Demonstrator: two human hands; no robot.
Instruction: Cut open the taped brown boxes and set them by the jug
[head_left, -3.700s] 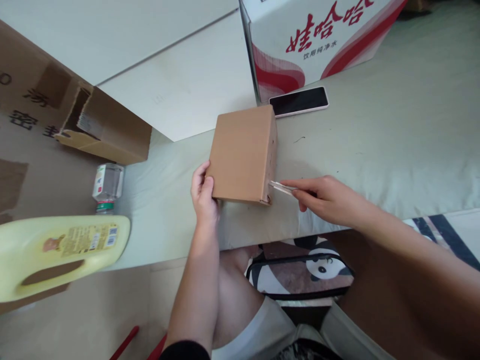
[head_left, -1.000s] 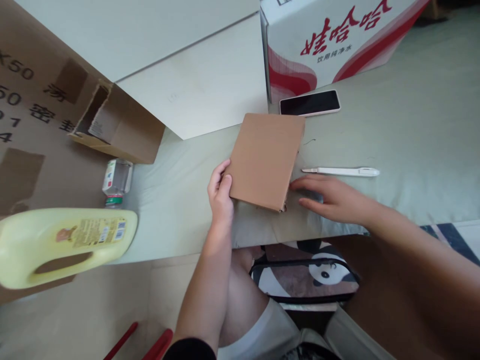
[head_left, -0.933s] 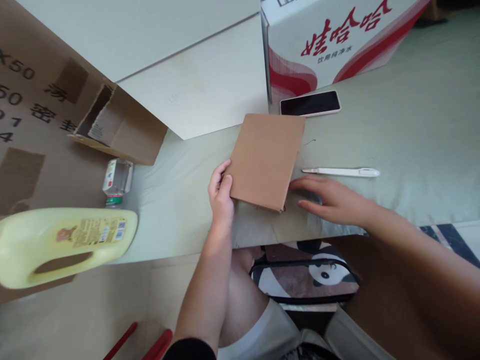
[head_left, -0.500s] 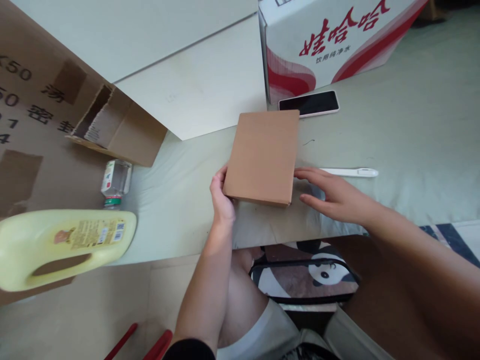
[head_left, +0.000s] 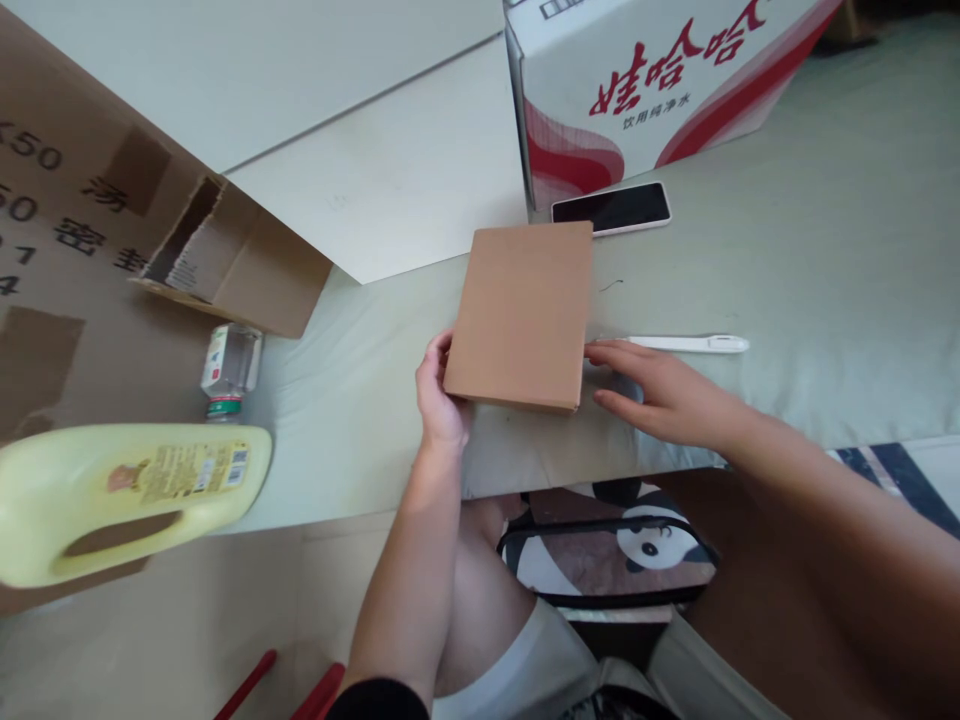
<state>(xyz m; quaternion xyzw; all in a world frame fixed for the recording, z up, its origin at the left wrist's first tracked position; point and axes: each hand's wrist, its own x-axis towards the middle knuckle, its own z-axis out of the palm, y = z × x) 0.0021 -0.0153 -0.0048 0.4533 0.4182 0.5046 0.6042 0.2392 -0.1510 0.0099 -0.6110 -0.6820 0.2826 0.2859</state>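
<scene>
A plain brown cardboard box (head_left: pixel 521 315) is in front of me, its broad closed face turned up toward me. My left hand (head_left: pixel 442 395) grips its lower left side, with the fingers partly hidden behind the box edge. On the other side, my right hand (head_left: pixel 652 390) has its thumb and fingers apart. Its fingertips are at the right side of the box; whether they press on it I cannot tell. A slim white utility knife (head_left: pixel 697 344) lies just beyond the right hand, its left end partly covered by the fingers.
Behind the box lies a phone (head_left: pixel 630 207), near a white and red carton (head_left: pixel 585 110). White panels (head_left: pixel 420 170) stand at the back. To the left are an open cardboard box (head_left: pixel 262 255), a small clear bottle (head_left: pixel 231 365) and a large yellow jug (head_left: pixel 217 465) on the pale green cloth (head_left: pixel 337 430).
The whole view has shifted slightly. The hands and the cardboard box keep nearly the same positions relative to each other.
</scene>
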